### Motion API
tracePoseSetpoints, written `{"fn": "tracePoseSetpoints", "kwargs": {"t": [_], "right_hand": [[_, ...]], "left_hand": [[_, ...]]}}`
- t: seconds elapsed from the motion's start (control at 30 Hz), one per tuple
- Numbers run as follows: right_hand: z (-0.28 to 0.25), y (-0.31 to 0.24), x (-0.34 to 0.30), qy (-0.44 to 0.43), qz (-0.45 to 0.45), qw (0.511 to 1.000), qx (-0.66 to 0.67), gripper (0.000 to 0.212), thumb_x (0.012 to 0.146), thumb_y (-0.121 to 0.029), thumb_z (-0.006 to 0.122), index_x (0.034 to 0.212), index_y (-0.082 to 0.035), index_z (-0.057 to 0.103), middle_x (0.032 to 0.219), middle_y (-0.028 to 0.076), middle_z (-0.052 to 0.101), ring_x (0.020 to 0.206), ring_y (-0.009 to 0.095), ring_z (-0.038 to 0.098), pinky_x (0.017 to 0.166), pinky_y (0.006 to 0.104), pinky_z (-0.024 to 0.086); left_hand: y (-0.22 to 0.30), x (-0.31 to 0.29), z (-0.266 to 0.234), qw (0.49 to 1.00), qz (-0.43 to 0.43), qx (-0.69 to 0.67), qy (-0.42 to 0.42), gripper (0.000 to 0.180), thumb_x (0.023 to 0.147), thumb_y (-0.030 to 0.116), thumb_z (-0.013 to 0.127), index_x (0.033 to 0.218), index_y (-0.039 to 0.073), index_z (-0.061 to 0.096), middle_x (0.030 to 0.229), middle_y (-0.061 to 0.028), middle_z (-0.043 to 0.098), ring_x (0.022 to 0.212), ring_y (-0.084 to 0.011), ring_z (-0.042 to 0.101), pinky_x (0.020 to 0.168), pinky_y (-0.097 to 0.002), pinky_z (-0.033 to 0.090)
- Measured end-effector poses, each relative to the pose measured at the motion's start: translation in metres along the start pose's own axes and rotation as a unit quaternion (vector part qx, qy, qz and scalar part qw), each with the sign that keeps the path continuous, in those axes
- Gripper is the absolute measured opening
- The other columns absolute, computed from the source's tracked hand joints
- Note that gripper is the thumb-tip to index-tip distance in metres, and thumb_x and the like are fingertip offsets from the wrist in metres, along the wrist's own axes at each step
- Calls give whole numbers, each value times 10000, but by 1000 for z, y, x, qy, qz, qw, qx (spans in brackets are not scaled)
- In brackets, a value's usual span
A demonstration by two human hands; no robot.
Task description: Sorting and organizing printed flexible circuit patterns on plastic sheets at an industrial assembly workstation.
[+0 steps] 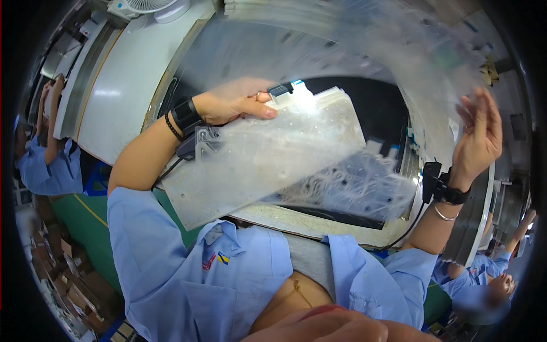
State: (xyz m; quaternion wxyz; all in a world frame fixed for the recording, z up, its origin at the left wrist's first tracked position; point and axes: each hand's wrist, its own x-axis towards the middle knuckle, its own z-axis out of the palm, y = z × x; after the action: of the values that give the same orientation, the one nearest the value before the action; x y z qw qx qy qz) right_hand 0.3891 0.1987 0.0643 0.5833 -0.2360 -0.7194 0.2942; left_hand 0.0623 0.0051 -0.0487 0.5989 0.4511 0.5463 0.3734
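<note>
My left hand [242, 104] has its thumb pressed over the top edge of a stack of pale, flat rectangular panels [245, 165]. The stack slants across the middle and shines brightly near the top. White tabs, one with a blue tip [297, 84], stick out of its far edge beside a dark grey piece [277, 91]. Under its right end lies a translucent sheet with printed circuit traces [353, 185]. My right hand [480, 134] is raised at the far right, fingers stretched out, with nothing visible in it. A blurred clear film [342, 48] spans the far side.
A black mat [383, 108] lies under the panels on the white bench. A white fan [151, 5] stands at the far left beside a long white tabletop [128, 74]. Co-workers in blue shirts sit at left [48, 165] and right [473, 279]. Cardboard boxes [80, 290] fill the lower left.
</note>
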Motion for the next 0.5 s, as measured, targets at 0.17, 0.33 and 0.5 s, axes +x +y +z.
{"fn": "tracePoseSetpoints", "kwargs": {"t": [0.17, 0.33, 0.5], "right_hand": [[-121, 19, 0, 127, -118, 982, 72, 232, 914, 8, 476, 1123, 52, 567, 1153, 211, 585, 1045, 354, 592, 917, 450, 493], [-182, 38, -81, -66, -83, 952, -288, 303, 839, 47, 515, 1132, 32, 590, 1209, 177, 574, 1188, 337, 500, 1037, 420, 366], [-163, 30, -105, -344, 99, 831, -427, 390, 764, -50, 660, 1150, -76, 614, 1266, 147, 543, 1243, 301, 454, 1011, 360, 359]], "left_hand": [[16, 1, 6, 984, 5, -160, -81, 422, 840, 3, 602, 1231, -53, 454, 1122, -108, 619, 956, -104, 603, 829, -227, 497], [15, 2, 0, 992, 7, -109, -69, 396, 814, 49, 657, 1173, -32, 510, 938, -11, 628, 814, -25, 572, 721, -157, 475], [13, 2, -1, 995, -17, -96, -26, 420, 791, 39, 679, 1174, -12, 516, 717, 81, 453, 680, 4, 479, 654, -137, 414]]}}
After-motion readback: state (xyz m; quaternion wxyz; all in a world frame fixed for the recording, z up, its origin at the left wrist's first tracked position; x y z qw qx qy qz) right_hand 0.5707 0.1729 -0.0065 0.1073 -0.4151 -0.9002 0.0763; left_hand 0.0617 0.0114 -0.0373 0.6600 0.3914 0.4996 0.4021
